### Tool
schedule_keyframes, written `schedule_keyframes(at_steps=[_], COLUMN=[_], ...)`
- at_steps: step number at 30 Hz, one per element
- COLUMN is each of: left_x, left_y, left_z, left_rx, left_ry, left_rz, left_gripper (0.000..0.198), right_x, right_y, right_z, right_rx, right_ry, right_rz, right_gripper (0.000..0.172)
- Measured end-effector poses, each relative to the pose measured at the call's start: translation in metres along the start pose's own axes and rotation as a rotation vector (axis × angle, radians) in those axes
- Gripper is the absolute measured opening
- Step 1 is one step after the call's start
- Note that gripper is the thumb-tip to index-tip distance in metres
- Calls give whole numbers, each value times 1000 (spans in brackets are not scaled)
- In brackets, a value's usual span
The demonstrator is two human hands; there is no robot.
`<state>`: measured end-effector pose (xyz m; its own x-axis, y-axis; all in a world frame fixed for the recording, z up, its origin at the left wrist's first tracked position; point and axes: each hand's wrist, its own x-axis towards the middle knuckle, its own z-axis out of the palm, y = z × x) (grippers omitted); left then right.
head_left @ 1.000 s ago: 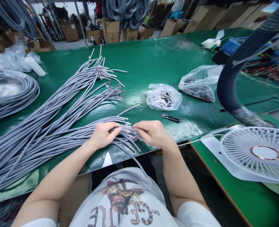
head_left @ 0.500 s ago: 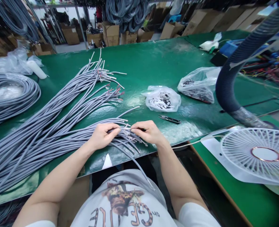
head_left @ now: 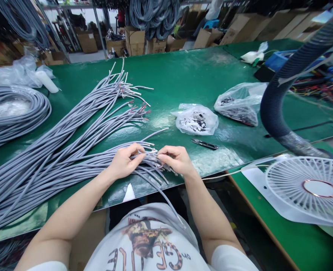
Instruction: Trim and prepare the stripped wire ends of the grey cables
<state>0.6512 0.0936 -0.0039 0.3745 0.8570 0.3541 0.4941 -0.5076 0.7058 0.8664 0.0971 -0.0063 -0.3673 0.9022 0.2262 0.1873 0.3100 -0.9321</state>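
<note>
Long grey cables (head_left: 56, 158) lie in bundles across the green table (head_left: 183, 75), their stripped ends pointing right. My left hand (head_left: 124, 162) rests on the near bundle with its fingers pinched round one grey cable near its end. My right hand (head_left: 177, 160) is pinched on the thin stripped wires (head_left: 152, 153) at that cable's tip, a few centimetres from the left fingers. One loose cable (head_left: 160, 194) droops off the table's front edge toward my shirt.
Small snips (head_left: 204, 143) lie right of my hands. Two clear bags of small parts (head_left: 196, 119) (head_left: 238, 101) sit behind them. A white fan (head_left: 307, 188) and a dark corrugated hose (head_left: 285, 98) stand at the right. Coiled grey cable (head_left: 11, 113) lies far left.
My right hand has slid left, closer to the left hand, along the cable's tip. The left hand's fingers have shifted slightly on the cable.
</note>
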Motion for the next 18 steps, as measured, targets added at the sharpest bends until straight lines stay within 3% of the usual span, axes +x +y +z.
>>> schedule_keyframes(at_steps=[5,9,13,18], left_x=[1,1,0,0], left_y=[4,3,-2,-3], left_z=[-2,-2,-1,0], left_rx=[8,-5,5,30], left_ry=[-23,-48,-57,-72], left_rz=[83,117,159,159], left_gripper=[16,22,27,33], right_x=[2,1,0,-2], right_y=[5,5,6,2], right_z=[1,2,2,3], right_rx=[148,156,128,22], right_ry=[36,45,42,-15], right_rz=[139,165,136,-4], right_gripper=[22,23,23,21])
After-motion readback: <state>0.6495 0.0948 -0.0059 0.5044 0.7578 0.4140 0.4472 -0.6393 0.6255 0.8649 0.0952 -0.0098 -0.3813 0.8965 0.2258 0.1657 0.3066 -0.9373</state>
